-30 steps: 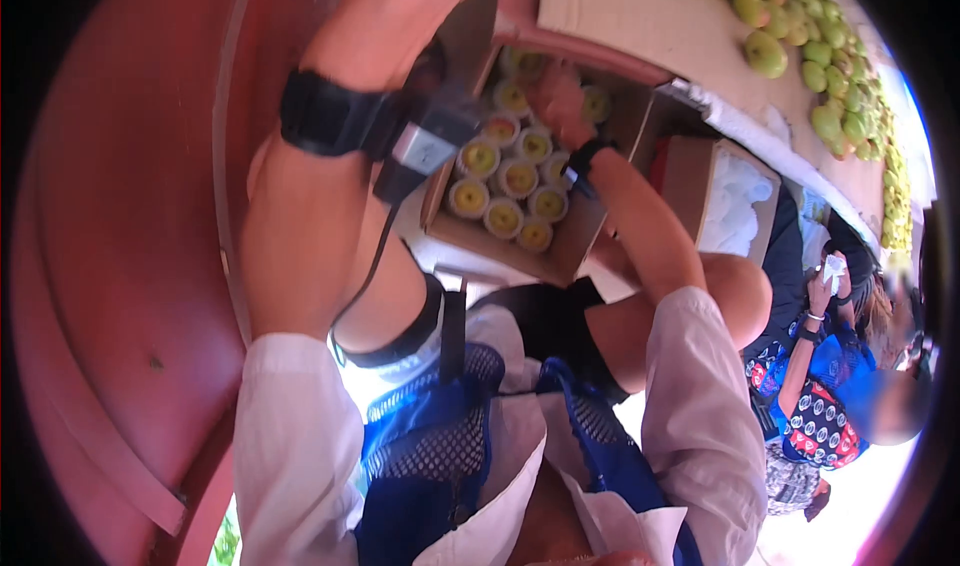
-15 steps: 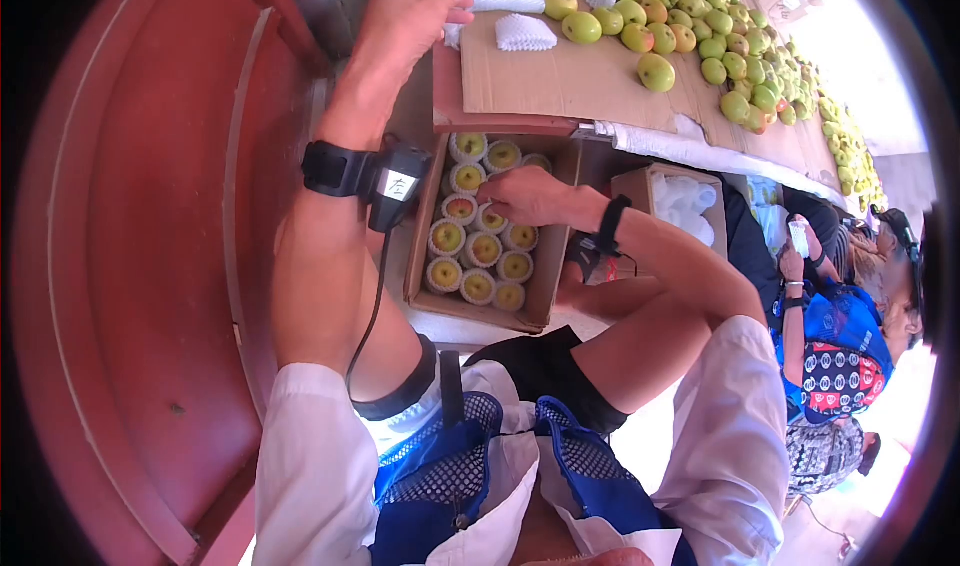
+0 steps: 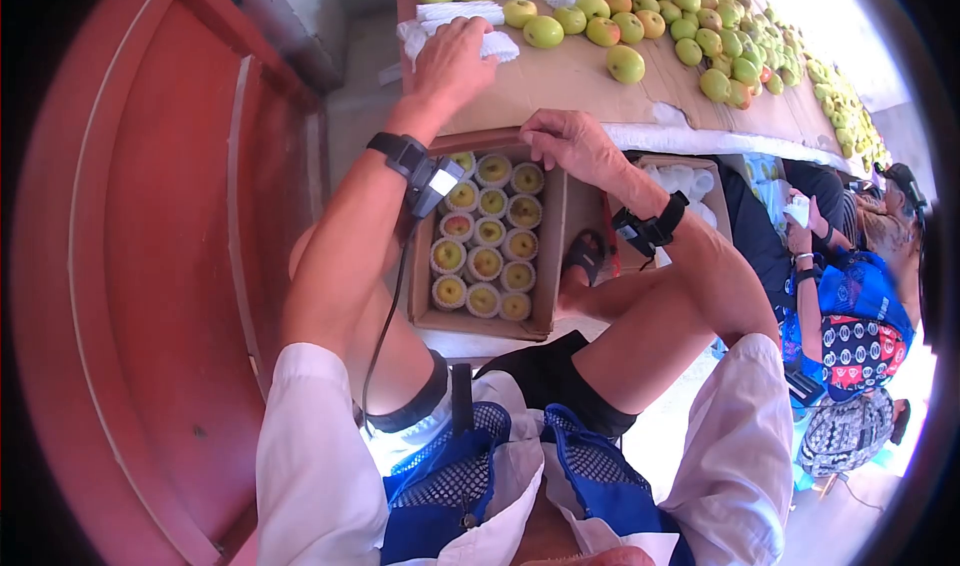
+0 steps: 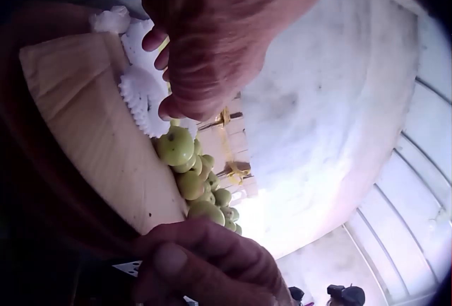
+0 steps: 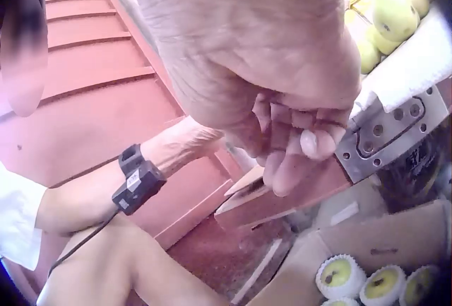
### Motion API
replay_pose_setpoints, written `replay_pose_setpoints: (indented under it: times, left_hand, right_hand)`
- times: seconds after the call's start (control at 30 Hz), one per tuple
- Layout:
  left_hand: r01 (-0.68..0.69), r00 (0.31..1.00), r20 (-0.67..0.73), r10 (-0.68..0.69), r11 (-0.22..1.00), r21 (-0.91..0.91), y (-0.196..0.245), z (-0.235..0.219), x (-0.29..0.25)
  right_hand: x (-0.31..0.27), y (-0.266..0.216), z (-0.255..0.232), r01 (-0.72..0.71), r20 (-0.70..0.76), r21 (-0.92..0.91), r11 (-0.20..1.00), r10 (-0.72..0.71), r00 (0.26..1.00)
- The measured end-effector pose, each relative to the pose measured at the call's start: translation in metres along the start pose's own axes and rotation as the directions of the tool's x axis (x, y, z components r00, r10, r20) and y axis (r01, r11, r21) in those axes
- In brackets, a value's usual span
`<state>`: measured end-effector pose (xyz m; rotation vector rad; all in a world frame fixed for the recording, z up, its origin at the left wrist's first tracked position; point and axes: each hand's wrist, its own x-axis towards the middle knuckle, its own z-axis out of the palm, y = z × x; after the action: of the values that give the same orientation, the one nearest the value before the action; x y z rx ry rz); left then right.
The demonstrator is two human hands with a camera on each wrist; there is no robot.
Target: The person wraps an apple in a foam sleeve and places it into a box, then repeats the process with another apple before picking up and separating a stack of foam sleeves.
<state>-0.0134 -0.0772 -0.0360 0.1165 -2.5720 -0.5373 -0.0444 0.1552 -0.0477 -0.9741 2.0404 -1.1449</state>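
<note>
My left hand [image 3: 455,66] reaches over the table edge, its bent fingers right at the white foam fruit nets [image 3: 500,48]. In the left wrist view, the left hand [image 4: 212,51] overlaps the ribbed foam nets [image 4: 141,101], with its fingertips against their side. My right hand [image 3: 575,146] hovers at the upper right corner of the cardboard box [image 3: 553,256], fingers loosely curled. Its palm side in the right wrist view [image 5: 282,115] shows nothing held. Inside the box, green-yellow apples [image 3: 486,263] in white foam nets sit in rows.
Loose green apples [image 3: 625,64] spread over the cardboard-covered table [image 3: 560,91]. Another box with white foam nets [image 3: 690,181] stands under the table's edge at right. A red panel [image 3: 170,266] rises on the left. People [image 3: 850,296] sit at the far right.
The left hand has come down and right onto the foam nets at the table edge. The right hand has left the apples in the box and risen to its upper right corner.
</note>
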Motion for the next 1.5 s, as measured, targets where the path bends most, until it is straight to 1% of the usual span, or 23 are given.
replay_pose_setpoints:
  times: [0.13,0.33,0.43,0.53,0.63,0.73,0.77,0.8,0.83,0.93,1.03,1.13,1.23,1.33,1.43,1.5]
  left_hand:
    - [0.03,0.999,0.032,-0.032,0.997,0.064,-0.003,0.021,0.01]
    - [0.118,0.987,0.09,-0.133,0.98,0.161,-0.009,0.028,0.024]
    - [0.183,0.98,0.073,-0.186,0.982,0.044,-0.006,0.017,0.024]
    - [0.279,0.956,0.101,-0.276,0.96,-0.021,-0.011,0.013,0.027]
    - [0.351,0.934,0.116,-0.338,0.928,-0.125,-0.023,0.019,0.029]
    - [0.376,0.925,0.146,-0.35,0.898,-0.229,-0.033,0.031,0.034]
    - [0.45,0.893,0.222,-0.391,0.795,-0.406,-0.028,0.029,0.032]
    - [0.513,0.858,0.305,-0.414,0.653,-0.557,-0.019,0.025,0.027]
    - [0.566,0.819,0.393,-0.418,0.475,-0.674,-0.009,0.021,0.024]
    - [0.563,0.817,0.491,-0.303,0.236,-0.792,0.012,0.014,0.013]
    - [0.572,0.811,0.526,-0.255,0.161,-0.804,0.026,0.007,0.006]
    - [0.556,0.817,0.524,-0.24,0.088,-0.827,0.034,0.0,0.003]
    - [0.548,0.822,0.527,-0.215,0.051,-0.835,0.039,-0.006,0.002]
    - [0.523,0.84,0.502,-0.207,0.065,-0.85,0.042,-0.008,-0.001]
    - [0.445,0.892,0.387,-0.235,0.295,-0.846,0.041,0.001,0.0]
    - [0.394,0.918,0.315,-0.241,0.469,-0.79,0.041,0.005,0.001]
  right_hand:
    - [-0.006,-0.004,-0.009,-0.023,-0.048,0.001,1.0,0.023,0.999]
    - [-0.009,0.009,-0.026,-0.027,-0.12,0.087,0.996,0.037,0.992]
    - [-0.009,0.009,-0.03,-0.046,-0.122,0.104,0.994,0.059,0.991]
    - [-0.005,0.012,-0.029,-0.068,-0.101,0.115,0.991,0.08,0.992]
    - [-0.002,0.009,-0.028,-0.093,-0.116,0.063,0.994,0.1,0.988]
    - [0.001,0.002,-0.027,-0.089,-0.135,0.066,0.994,0.097,0.986]
    - [0.002,0.0,-0.026,-0.06,-0.154,0.107,0.992,0.076,0.985]
    - [0.004,-0.002,-0.024,-0.031,-0.173,0.146,0.989,0.056,0.983]
    - [0.007,-0.003,-0.024,-0.002,-0.191,0.186,0.983,0.039,0.981]
    - [0.021,0.004,-0.02,0.116,-0.35,0.125,0.985,-0.066,0.935]
    - [0.024,-0.008,-0.014,0.117,-0.492,0.271,0.956,0.033,0.87]
    - [0.018,-0.02,-0.02,0.081,-0.402,0.427,0.901,0.109,0.909]
    - [0.016,-0.021,-0.023,0.094,-0.38,0.448,0.889,0.095,0.92]
    - [0.014,-0.023,-0.026,0.108,-0.375,0.453,0.885,0.079,0.924]
    - [0.014,-0.02,-0.029,0.121,-0.367,0.421,0.899,0.046,0.929]
    - [0.011,-0.026,-0.031,0.154,-0.363,0.356,0.922,-0.015,0.932]
